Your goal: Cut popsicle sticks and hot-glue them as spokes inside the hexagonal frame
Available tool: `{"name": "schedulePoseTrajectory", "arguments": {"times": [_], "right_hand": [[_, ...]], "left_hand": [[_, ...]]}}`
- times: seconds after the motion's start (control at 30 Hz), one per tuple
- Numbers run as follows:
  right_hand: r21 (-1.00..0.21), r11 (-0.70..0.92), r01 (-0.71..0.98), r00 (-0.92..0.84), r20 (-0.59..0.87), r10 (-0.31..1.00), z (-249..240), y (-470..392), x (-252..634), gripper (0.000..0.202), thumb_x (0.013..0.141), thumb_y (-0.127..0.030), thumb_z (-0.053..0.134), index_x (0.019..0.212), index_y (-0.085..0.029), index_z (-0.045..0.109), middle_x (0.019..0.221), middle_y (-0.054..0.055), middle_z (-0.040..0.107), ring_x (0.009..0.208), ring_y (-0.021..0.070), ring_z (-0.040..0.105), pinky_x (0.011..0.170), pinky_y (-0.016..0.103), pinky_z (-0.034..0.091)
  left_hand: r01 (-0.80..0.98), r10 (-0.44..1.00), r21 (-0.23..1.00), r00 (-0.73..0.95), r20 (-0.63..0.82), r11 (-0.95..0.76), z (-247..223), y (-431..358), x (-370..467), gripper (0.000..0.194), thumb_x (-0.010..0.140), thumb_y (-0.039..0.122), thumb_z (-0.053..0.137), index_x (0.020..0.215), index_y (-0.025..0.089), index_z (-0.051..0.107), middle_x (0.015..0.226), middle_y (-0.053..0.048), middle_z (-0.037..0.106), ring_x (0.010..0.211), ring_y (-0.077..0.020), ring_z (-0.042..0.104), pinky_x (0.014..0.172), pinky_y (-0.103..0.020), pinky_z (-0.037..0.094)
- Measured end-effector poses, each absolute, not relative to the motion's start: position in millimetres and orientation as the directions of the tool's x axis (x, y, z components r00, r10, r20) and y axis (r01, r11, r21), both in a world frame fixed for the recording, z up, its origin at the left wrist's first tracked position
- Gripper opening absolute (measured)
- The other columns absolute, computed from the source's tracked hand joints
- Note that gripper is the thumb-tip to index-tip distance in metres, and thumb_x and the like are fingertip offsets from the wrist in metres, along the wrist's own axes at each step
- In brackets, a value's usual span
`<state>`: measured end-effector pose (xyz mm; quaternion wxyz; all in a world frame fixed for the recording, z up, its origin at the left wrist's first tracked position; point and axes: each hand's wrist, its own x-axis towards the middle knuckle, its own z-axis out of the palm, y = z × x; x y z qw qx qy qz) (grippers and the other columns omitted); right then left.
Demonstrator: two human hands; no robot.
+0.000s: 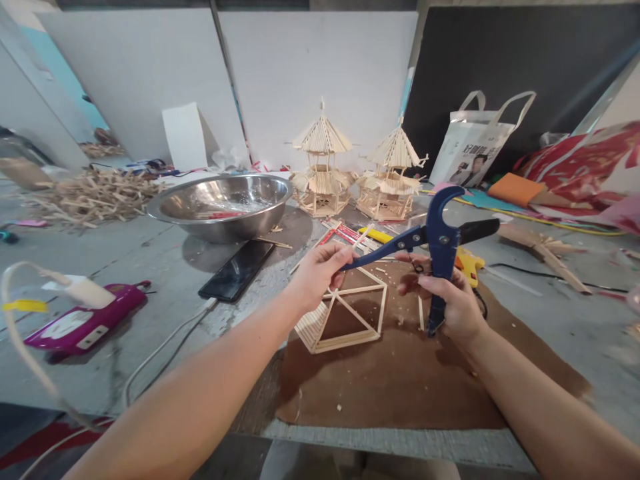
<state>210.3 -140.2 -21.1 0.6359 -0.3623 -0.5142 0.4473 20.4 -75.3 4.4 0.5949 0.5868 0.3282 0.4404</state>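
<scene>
A blue pipe cutter [443, 243] is held up in front of me, its handles spread apart and its dark blade swung out to the right. My left hand [323, 273] is closed, pinching the end of one handle. Around the other handle, my right hand [457, 303] is wrapped, with some fingers partly hidden. Below my left hand lies a frame of thin wooden sticks [350, 341], one section filled with sticks laid side by side. A short stick shows by my left fingertips; I cannot tell whether they hold it. Under the frame is a brown board [400, 400].
Two stick-built pagodas [323, 183] stand at the back. Left of them are a steel basin [235, 223], a phone [237, 270], a purple power strip [93, 320] and a stick pile [95, 193]. A yellow glue gun [470, 265] and a white bag [463, 150] lie to the right.
</scene>
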Motion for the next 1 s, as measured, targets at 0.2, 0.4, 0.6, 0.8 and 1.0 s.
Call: {"name": "schedulePoseTrajectory", "arguments": {"times": [0.2,0.4,0.6,0.8,1.0], "right_hand": [[-0.946,0.282,-0.158,-0.101,0.3,0.949,-26.6,-141.8,205.6,0.035,0.065,-0.024,0.054,0.1,-0.024,0.05,0.115,0.005,0.051,0.093,0.0215,0.054,0.08,0.042,0.042],[-0.954,0.262,-0.148,-0.184,0.287,0.94,-28.6,-148.5,202.5,0.035,0.059,-0.023,0.058,0.093,-0.028,0.053,0.104,0.0,0.058,0.103,0.0207,0.047,0.09,0.042,0.035],[-0.945,0.277,-0.175,-0.07,0.293,0.954,-15.1,-155.6,197.5,0.029,0.056,-0.034,0.049,0.083,-0.026,0.058,0.08,0.004,0.063,0.089,0.0252,0.055,0.074,0.042,0.045],[-0.924,0.363,0.121,0.102,0.375,0.921,-12.7,-147.5,205.5,0.018,0.063,-0.03,0.05,0.079,-0.022,0.053,0.079,0.003,0.06,0.081,0.0211,0.056,0.072,0.036,0.044],[-0.645,0.147,0.75,0.204,0.437,0.876,-26.4,-130.3,213.9,0.03,0.063,-0.03,0.049,0.091,-0.02,0.045,0.076,0.002,0.055,0.069,0.0173,0.053,0.065,0.031,0.042]], "left_hand": [[-0.188,0.923,0.981,0.367,0.115,-0.048,3.0,-82.8,26.6,0.025,0.066,0.037,0.056,0.064,0.012,0.053,0.056,0.004,0.044,0.035,0.0013,0.024,0.033,-0.016,0.013],[-0.194,0.921,0.98,0.387,0.045,0.034,0.3,-87.4,29.5,0.026,0.065,0.038,0.057,0.065,0.013,0.05,0.056,0.004,0.046,0.041,-0.0014,0.032,0.036,-0.016,0.019],[-0.106,0.884,0.994,0.466,0.037,0.015,-5.7,-90.2,34.2,0.032,0.067,0.044,0.053,0.062,0.013,0.048,0.057,0.003,0.044,0.042,-0.002,0.03,0.037,-0.016,0.018],[0.111,0.897,0.974,0.42,0.137,-0.2,-6.1,-82.8,25.9,0.032,0.07,0.045,0.048,0.061,0.014,0.047,0.044,0.007,0.032,0.038,-0.0026,0.025,0.037,-0.017,0.018],[0.143,0.89,0.936,0.384,0.246,-0.321,0.2,-78.8,19.8,0.032,0.074,0.043,0.044,0.058,0.015,0.041,0.047,0.005,0.038,0.039,-0.0029,0.027,0.038,-0.018,0.02]]}}
